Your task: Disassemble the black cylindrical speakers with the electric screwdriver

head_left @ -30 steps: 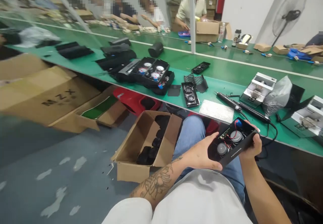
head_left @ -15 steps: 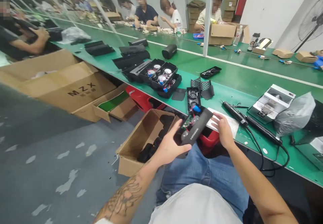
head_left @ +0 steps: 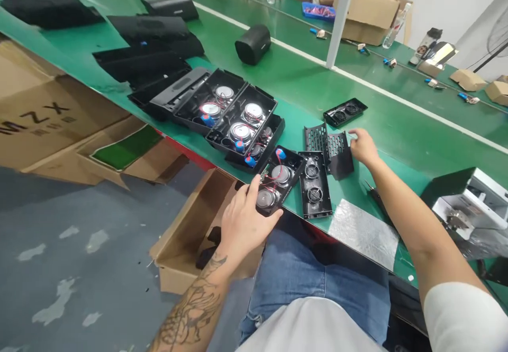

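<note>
My left hand (head_left: 248,217) grips the near end of an open black speaker housing (head_left: 281,174) with two round drivers, red wires and a blue connector, at the table's near edge. My right hand (head_left: 363,145) has its fingers at the upper corner of a black perforated grille piece (head_left: 337,148), pinched together. Between the hands lies a black panel with two round openings (head_left: 315,185). To the left, more open housings with drivers (head_left: 254,111) stand side by side, touching. A similar two-hole black panel (head_left: 345,113) rests beyond the grille.
A silvery sheet (head_left: 364,233) lies near the front edge, left of a white machine (head_left: 470,204). Black covers (head_left: 146,34) lie at the left. An open cardboard box (head_left: 178,230) stands below the edge. A post (head_left: 341,18) rises from the table.
The view has moved closer to the table. My left hand has brought the housing down to the table edge, and my right hand has reached forward to the grille piece.
</note>
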A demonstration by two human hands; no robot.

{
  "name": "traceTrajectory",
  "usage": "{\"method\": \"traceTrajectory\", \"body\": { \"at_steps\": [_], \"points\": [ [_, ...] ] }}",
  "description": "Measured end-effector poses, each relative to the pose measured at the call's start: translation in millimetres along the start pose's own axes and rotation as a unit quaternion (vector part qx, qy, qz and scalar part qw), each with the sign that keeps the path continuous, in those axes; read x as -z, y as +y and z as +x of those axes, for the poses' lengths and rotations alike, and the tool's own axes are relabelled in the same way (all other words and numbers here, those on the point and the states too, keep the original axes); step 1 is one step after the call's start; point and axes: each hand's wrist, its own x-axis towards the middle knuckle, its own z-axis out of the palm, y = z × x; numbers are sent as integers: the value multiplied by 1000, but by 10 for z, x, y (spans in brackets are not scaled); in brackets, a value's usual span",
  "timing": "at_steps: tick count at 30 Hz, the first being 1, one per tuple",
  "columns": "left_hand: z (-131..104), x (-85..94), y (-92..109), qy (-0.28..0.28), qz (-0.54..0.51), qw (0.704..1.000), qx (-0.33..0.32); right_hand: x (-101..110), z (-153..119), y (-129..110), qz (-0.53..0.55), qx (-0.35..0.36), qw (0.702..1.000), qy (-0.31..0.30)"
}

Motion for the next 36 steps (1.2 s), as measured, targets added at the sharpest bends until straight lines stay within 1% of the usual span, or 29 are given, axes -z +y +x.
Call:
{"method": "traceTrajectory", "body": {
  "at_steps": [2, 4, 6, 8, 10, 12, 14, 17, 19, 21, 22, 24, 26, 28, 31, 33, 35, 36],
  "points": [
    [47, -44, -14, -3, 7, 1000, -13, -49, 391, -127, -44, 14, 999, -12],
    [87, -71, -23, 2, 8, 1000, -21, -94, 696, -168, -80, 18, 996, -37],
    [136, -67, -25, 1, 2, 1000, -19, -121, 915, -137, -105, 21, 992, -62],
    [197, -34, -15, -9, -13, 1000, -9, -118, 1053, -72, -118, 31, 989, -78],
    [257, 9, 11, -18, -38, 999, 9, -83, 1115, -15, -121, 45, 988, -87],
    [297, 47, 52, -21, -60, 998, 30, -22, 1110, 12, -119, 56, 987, -94],
    [310, 73, 110, -24, -71, 996, 50, 57, 1052, 16, -113, 59, 988, -92],
    [294, 85, 206, -30, -62, 995, 76, 213, 866, 44, -102, 67, 991, -60],
    [277, 67, 253, -34, -53, 995, 82, 345, 638, 112, -94, 81, 992, -32],
    [273, 18, 272, -30, -44, 995, 84, 484, 288, 227, -89, 103, 991, -10],
    [279, -17, 273, -22, -41, 996, 82, 545, 63, 299, -87, 116, 989, -1],
    [307, -95, 267, 6, -35, 997, 73, 625, -475, 464, -85, 138, 987, 16],
    [349, -155, 272, 41, -31, 997, 62, 623, -1091, 640, -85, 149, 985, 29],
    [384, -168, 311, 52, -22, 997, 60, 526, -1716, 806, -86, 153, 984, 35],
    [395, -109, 420, 14, 7, 998, 64, 249, -2530, 994, -85, 152, 984, 37],
    [386, -76, 476, -5, 21, 998, 58, 47, -2937, 1072, -87, 153, 984, 38],
    [392, -101, 474, 3, 18, 999, 48, -116, -3237, 1123, -92, 160, 982, 35],
    [407, -140, 447, 14, 9, 999, 43, -178, -3351, 1143, -95, 167, 981, 30]
  ]
}}
